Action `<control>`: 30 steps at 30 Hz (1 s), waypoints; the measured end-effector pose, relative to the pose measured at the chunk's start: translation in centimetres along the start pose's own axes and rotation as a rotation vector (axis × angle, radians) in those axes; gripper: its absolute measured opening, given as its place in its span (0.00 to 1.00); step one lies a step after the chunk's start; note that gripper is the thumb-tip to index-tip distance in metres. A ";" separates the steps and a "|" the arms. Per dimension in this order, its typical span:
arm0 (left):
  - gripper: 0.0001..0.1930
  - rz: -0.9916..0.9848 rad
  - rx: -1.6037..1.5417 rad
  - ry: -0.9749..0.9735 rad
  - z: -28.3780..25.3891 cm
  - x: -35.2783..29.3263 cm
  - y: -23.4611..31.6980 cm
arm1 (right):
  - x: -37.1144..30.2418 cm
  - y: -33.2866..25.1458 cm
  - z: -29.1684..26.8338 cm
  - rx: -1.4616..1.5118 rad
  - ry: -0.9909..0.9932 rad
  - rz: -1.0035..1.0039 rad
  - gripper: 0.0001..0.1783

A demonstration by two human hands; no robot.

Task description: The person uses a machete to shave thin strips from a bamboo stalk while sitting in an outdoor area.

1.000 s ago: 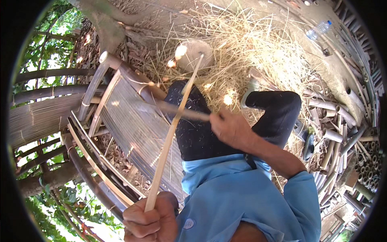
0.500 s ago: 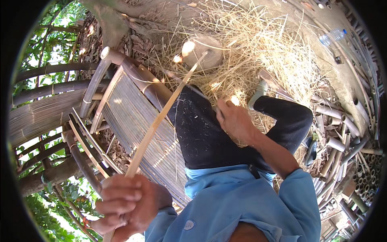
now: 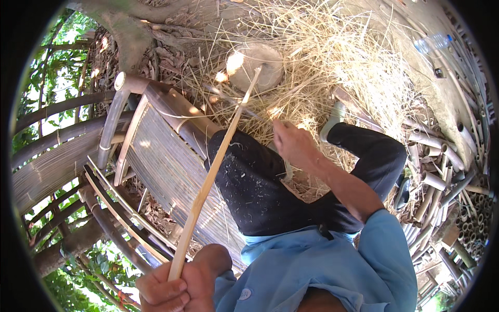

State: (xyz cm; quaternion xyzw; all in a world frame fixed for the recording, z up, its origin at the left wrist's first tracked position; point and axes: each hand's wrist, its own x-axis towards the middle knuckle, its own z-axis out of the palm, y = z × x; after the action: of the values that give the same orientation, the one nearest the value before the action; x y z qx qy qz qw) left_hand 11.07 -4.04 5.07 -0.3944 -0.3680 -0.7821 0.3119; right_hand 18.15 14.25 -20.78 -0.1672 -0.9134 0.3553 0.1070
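My left hand (image 3: 176, 286), at the lower left, is closed round the near end of a long, pale split bamboo strip (image 3: 210, 177). The strip slants up and away over my left thigh, and its narrow far tip overlaps a round wooden block (image 3: 270, 67) on the ground. Out over my knees, my right hand (image 3: 294, 145) is closed on the handle of a knife. Its thin grey blade (image 3: 224, 95), blurred, points to the far left and crosses the strip near its tip. The handle is mostly hidden by my fingers.
A slatted bamboo bench (image 3: 161, 151) lies to my left, with more bamboo strips (image 3: 122, 208) beside it. Straw-like shavings (image 3: 332, 67) cover the ground ahead. A plastic bottle (image 3: 432, 43) lies at the far right, above piled bamboo pieces (image 3: 436, 182).
My right hand has moved forward and a little left with the knife. My left hand has shifted down and slightly right, still gripping the bamboo strip.
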 end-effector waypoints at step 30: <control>0.25 -0.020 0.273 -0.265 1.1 -1.6 -17.0 | 5.3 19.0 5.3 0.053 0.091 0.242 0.14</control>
State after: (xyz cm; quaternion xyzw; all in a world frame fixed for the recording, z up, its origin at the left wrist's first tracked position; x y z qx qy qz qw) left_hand -0.93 6.26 -1.40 -0.4442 -0.5126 -0.6693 0.3034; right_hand 15.98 26.10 -37.23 -0.2889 -0.8711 0.3819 0.1090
